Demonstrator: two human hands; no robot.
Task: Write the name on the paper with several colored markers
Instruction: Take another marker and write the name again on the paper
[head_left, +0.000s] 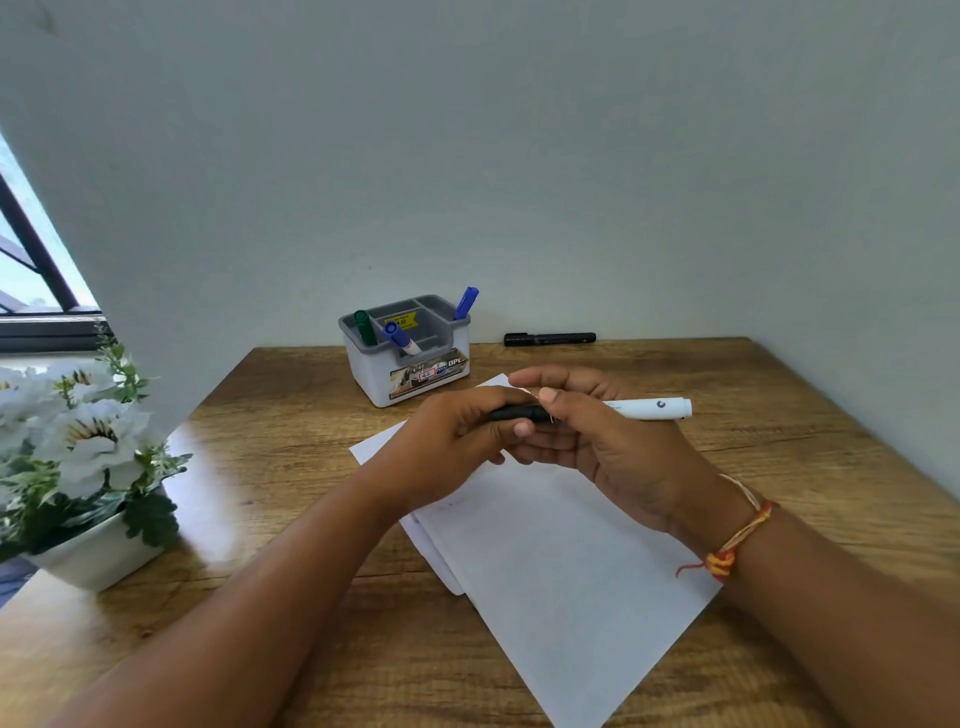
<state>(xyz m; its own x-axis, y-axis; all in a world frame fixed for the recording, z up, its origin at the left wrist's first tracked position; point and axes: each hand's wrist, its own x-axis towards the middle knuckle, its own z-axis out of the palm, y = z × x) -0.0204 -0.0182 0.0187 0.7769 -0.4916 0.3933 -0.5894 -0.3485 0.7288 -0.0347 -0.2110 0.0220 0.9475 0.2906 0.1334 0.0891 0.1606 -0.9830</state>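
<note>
A white marker (649, 408) with a black cap lies level above the white paper (561, 561). My right hand (602, 447) grips the marker's white barrel. My left hand (457, 441) is closed around its black cap (511, 413); cap and barrel still look joined. The paper lies slanted on the wooden table, blank where it shows, with a second sheet peeking out under its left edge. A grey organiser box (410, 364) behind the hands holds a green marker (364, 327) and two blue markers (400, 338) (466, 303).
A black marker (549, 339) lies along the wall at the back of the wooden table (270, 467). A white pot of white flowers (83, 462) stands at the left edge. Walls close in at the back and right.
</note>
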